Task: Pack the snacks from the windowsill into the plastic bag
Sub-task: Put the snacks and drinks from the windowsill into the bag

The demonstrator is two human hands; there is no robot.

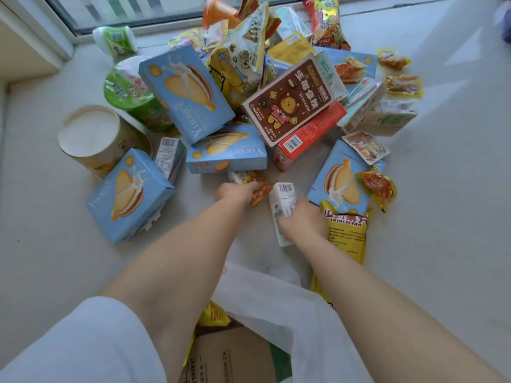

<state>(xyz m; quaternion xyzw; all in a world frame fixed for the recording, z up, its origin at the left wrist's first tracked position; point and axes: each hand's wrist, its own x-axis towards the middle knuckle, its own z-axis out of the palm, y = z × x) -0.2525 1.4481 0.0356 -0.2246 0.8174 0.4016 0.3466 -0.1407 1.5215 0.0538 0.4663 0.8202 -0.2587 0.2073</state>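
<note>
Reaching into the near edge of the snack pile, both hands are closed on goods. Left hand (236, 190): fingers curled round a small orange-and-yellow snack packet (258, 190), which sticks out of the fist toward 3 o'clock. Right hand (302, 218): clamped on a white drink carton (282, 205), barcode end up, long axis running 12 to 6 o'clock.

Destination: white plastic bag (276, 302), mouth open, at 6 o'clock from both hands, lying between the forearms; a brown box and yellow packets show already inside. Both loads must travel straight back toward the wearer; the right hand sits slightly nearer the mouth.

Remaining stock, 12 o'clock from the hands: blue biscuit boxes (188, 92), brown bear-print box (290, 98), red box (309, 134), green cup noodles (130, 89), a lidded paper tub (91, 134), loose sachets. A yellow chip bag (347, 236) lies just beside the right wrist.

Surface: pale stone windowsill (442, 217), window frame along 12 o'clock. Judged early in the packing.
</note>
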